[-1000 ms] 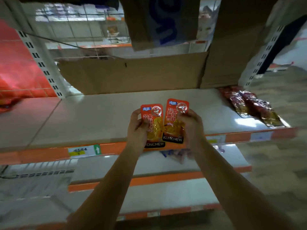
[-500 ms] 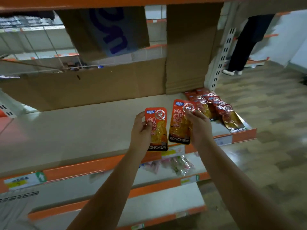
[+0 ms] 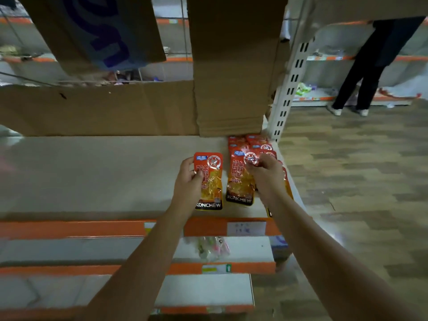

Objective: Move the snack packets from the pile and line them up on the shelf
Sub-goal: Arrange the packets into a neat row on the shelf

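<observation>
My left hand [image 3: 188, 181] grips an orange KONCHEW snack packet [image 3: 212, 181] by its left edge, upright above the beige shelf [image 3: 104, 177]. My right hand [image 3: 266, 174] pinches a second, matching packet [image 3: 238, 181] near its top right corner, just to the right of the first. Behind and under my right hand, a row of the same red-orange packets [image 3: 252, 142] lies at the shelf's right end, running from the back toward the front edge. My right arm hides part of that row.
Brown cardboard sheets [image 3: 231, 77] stand along the shelf's back. A white slotted upright [image 3: 289, 89] marks the shelf's right end. Lower shelves with orange edges [image 3: 69, 228] hold a few pale packets [image 3: 213, 247]. A person's legs [image 3: 366, 72] stand in the aisle at the far right.
Both hands have carried their packets rightward along the shelf. The row of packets at the shelf's right end now lies directly behind my right hand.
</observation>
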Demonstrator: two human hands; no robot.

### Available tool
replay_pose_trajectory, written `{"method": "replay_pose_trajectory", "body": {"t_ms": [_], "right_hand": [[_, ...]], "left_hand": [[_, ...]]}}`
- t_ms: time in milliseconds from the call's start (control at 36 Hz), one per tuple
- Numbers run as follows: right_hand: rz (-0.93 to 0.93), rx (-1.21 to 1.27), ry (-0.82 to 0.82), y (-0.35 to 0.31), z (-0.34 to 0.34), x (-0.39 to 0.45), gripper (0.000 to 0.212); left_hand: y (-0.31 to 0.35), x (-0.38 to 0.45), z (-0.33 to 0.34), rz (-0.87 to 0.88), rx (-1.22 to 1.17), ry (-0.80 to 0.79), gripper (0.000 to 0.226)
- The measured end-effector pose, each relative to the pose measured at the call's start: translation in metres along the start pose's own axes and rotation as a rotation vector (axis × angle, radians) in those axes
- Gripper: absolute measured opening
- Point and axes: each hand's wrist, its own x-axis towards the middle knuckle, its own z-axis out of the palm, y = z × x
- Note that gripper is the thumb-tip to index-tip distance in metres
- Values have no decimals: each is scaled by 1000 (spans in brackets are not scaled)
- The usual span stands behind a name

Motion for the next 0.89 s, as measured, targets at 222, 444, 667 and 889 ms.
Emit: {"method": "replay_pose_trajectory", "body": {"t_ms": [222,444,667,889], "right_hand": [[-233,-499,-103,0,-7,17,18],[-284,-880,-106,-7,-10,22,47],[-375,-1225,-95,5,-7,26,49],[-410,-1248,-66,6,-10,22,44]], "left_hand": [[-4,1,-3,-24,67,-2,35],[-3,11,1,-25,64,-48,31],[5,7,7,-65,139,-64,25],[6,3,11,-102,155,-90,11]]}}
